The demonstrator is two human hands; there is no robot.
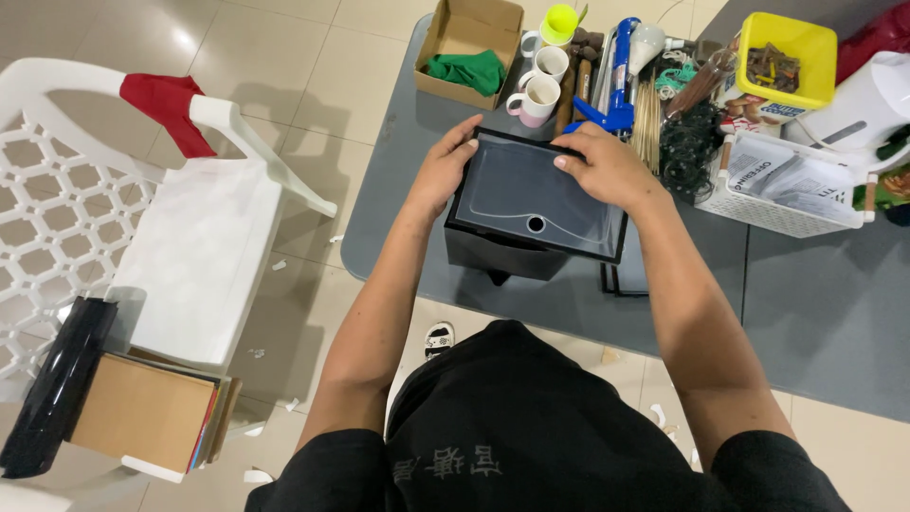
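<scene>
A black plastic box (493, 251) with a clear lid panel (536, 194) stands on the grey table (815, 313). The lid has a small round hole near its front edge. My left hand (444, 169) grips the box's far left corner, fingers curled over the top edge. My right hand (607, 166) rests on the far right part of the lid, fingers pressed on its back rim. Both forearms reach over the table's near edge.
Behind the box are a cardboard box (469, 38) with green cloth, three mugs (536, 95), a blue caulking gun (616, 76), a yellow bin (787, 57) and a white basket (787, 185). A white plastic chair (180, 228) stands at the left, with a black roll (52, 389) and flat boards beside it.
</scene>
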